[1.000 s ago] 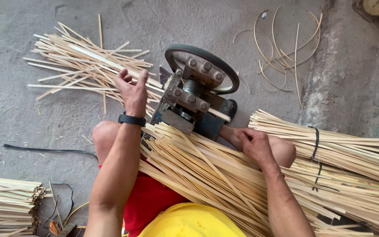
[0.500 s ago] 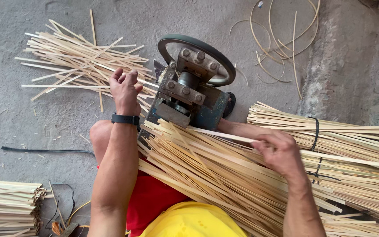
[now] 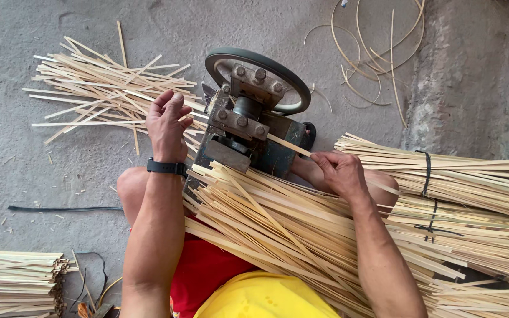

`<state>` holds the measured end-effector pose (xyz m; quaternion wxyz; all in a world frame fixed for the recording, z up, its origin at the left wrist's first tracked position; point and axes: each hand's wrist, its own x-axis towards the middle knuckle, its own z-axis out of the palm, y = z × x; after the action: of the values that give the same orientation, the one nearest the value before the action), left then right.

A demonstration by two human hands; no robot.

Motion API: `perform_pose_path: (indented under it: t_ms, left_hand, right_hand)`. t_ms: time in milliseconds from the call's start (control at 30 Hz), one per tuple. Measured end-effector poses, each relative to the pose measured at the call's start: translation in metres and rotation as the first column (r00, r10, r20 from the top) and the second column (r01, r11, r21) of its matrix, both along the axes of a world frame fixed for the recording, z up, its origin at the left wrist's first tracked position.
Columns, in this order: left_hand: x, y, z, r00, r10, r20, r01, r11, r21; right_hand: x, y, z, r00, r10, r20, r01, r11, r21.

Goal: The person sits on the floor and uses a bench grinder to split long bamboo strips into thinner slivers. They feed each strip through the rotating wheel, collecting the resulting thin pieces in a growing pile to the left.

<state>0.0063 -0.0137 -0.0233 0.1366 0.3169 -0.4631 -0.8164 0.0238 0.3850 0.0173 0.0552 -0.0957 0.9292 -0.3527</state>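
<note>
A heap of bamboo strips (image 3: 301,235) fills the lower right; a wheeled machine (image 3: 248,118) sits centre. Right hand (image 3: 340,171) pinches one strip (image 3: 290,145) (light, stiff, probably splintery; best held near its end). Left hand (image 3: 166,126) grips emerging strips (image 3: 101,88) at upper left.

You have no packages, labels, signs or screens anywhere around the splitting machine (image 3: 248,126). The only thing close to one is the black wristband device (image 3: 166,167) just left of the machine, and its face is turned away from you.
</note>
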Motion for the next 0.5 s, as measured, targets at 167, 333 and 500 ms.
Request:
perform_pose_path:
  t_ms: [167,333,500]
  left_hand:
    - [0.002,-0.006,0.004,0.999,0.022,-0.025,-0.022,1.0,-0.011]
    - [0.002,-0.004,0.006,1.0,0.009,-0.007,-0.01,0.999,-0.046]
    - [0.001,0.001,0.006,1.0,-0.02,-0.014,0.019,0.997,-0.068]
  right_hand:
    - [0.001,0.012,-0.004,0.968,-0.054,0.245,0.074,0.994,-0.076]
    - [0.034,0.007,0.008,0.923,0.197,0.331,-0.193,0.98,-0.046]
    - [0.046,0.005,0.015,0.941,0.195,0.276,-0.225,0.971,0.082]
